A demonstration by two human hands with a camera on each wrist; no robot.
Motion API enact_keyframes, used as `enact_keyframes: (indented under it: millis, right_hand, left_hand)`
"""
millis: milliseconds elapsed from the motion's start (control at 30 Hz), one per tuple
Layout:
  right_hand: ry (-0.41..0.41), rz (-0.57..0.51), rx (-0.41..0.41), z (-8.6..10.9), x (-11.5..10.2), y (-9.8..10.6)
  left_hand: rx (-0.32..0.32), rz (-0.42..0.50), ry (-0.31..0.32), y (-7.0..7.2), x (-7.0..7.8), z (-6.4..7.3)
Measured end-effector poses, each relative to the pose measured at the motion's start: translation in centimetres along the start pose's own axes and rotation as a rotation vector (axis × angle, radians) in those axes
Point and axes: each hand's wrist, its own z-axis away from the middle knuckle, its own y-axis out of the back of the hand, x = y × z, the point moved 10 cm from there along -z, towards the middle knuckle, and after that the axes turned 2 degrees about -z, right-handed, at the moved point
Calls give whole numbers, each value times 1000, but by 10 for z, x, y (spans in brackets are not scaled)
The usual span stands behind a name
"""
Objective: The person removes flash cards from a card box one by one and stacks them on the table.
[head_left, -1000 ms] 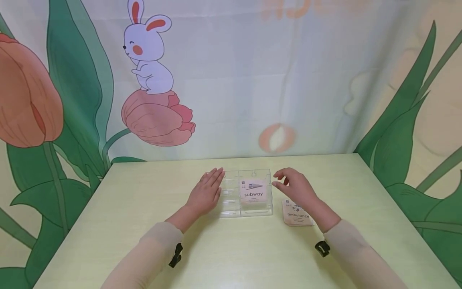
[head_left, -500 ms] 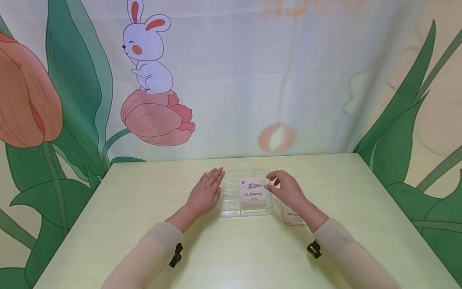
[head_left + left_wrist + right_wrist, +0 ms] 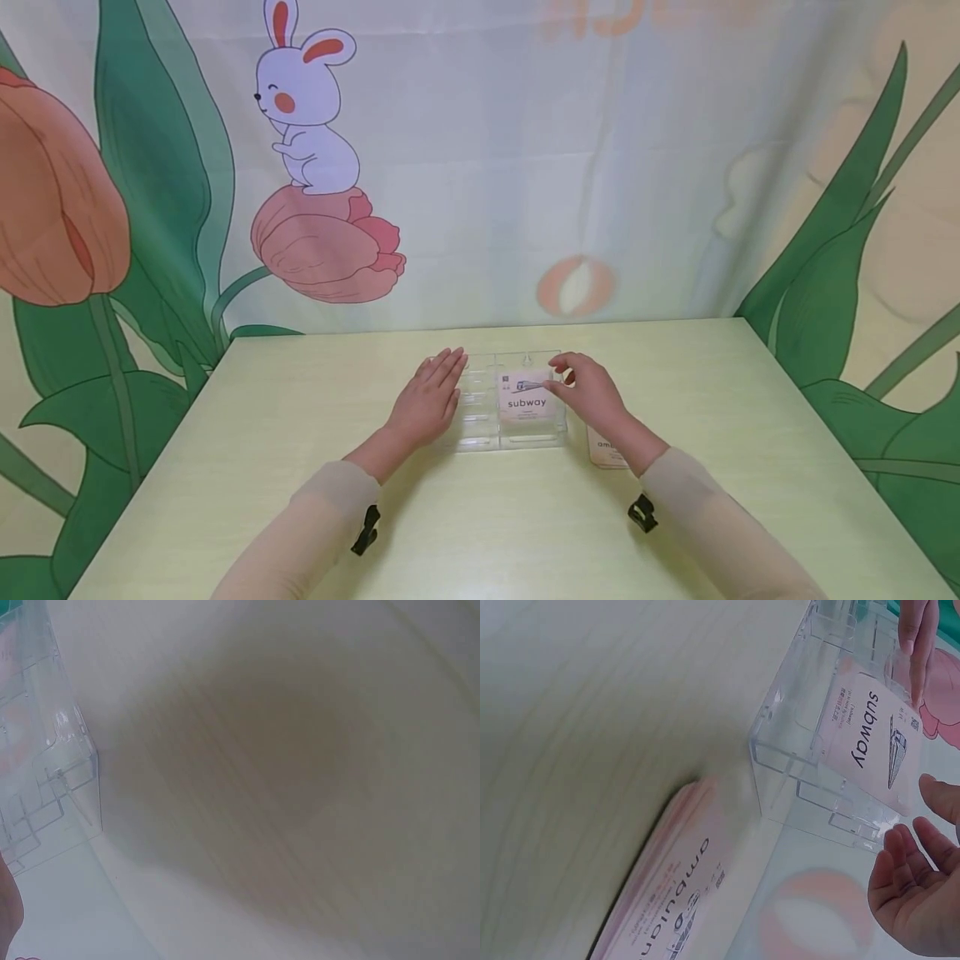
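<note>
A clear plastic card holder [image 3: 475, 423] with two bays stands in the middle of the table. In its right bay sits a card printed "subway" [image 3: 527, 402], also seen large in the right wrist view. My left hand [image 3: 426, 400] lies with straight fingers over the holder's left end. My right hand [image 3: 596, 392] is at the holder's right side, thumb tip overlapping the subway card in the head view. In the right wrist view a gap shows between thumb and bent fingers [image 3: 904, 862], right by the card's edge. The left wrist view shows mainly tabletop and part of the holder [image 3: 56, 772].
A stack of cards topped by "ambulance" [image 3: 676, 900] lies on the table to the right of the holder, partly covered by my right forearm in the head view. Behind the pale table [image 3: 300, 467] hangs a curtain [image 3: 465, 167] printed with tulips and a rabbit.
My right hand has moved left, from beside the holder to the subway card's right edge, its arm covering more of the ambulance stack. The left hand has stayed in place.
</note>
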Motion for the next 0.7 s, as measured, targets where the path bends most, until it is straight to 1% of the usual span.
enact_keyframes:
  millis: [167, 267, 533, 700]
  right_hand:
    - [-22, 24, -8, -4, 1, -2]
    - [-36, 47, -12, -7, 1, -2]
    - [-38, 106, -25, -11, 2, -3]
    - [-41, 94, -26, -13, 4, -5]
  left_hand:
    - [-2, 16, 3, 1, 0, 1]
    - [-5, 10, 5, 1, 0, 1]
    - [-2, 4, 2, 1, 0, 1]
    - [-3, 16, 2, 1, 1, 1]
